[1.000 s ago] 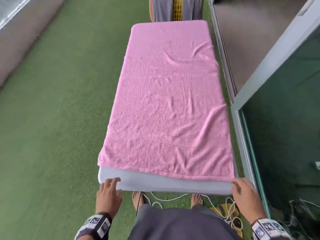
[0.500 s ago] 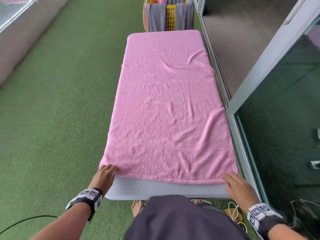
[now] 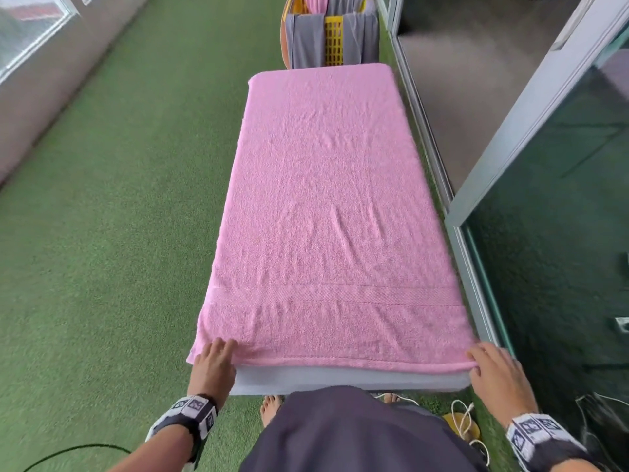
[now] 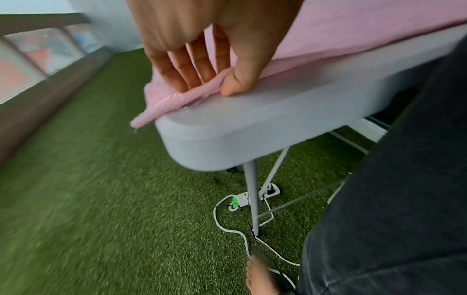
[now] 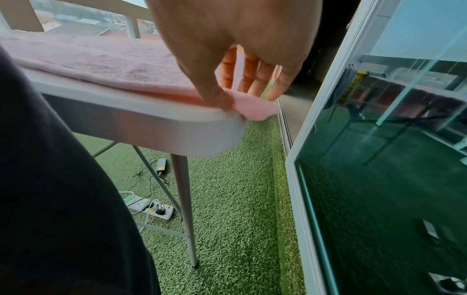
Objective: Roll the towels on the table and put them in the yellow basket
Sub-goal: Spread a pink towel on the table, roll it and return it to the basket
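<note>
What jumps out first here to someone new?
The pink towel, spread flat over nearly the whole white table, dominates the head view. At its near edge the left hand and right hand each pinch a corner. Beyond the table's far end stands the yellow basket, draped with grey cloth, on green artificial turf.

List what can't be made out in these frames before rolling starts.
- Yellow basket: head view, top cut off by the frame edge, sides draped with grey cloth; contents unclear.
- Left hand: left wrist view, fingertips buried in the pink towel corner.
- Right hand: right wrist view, palm hides the fingers' contact.
- Table: towel covers its top; anything beneath is unseen.
</note>
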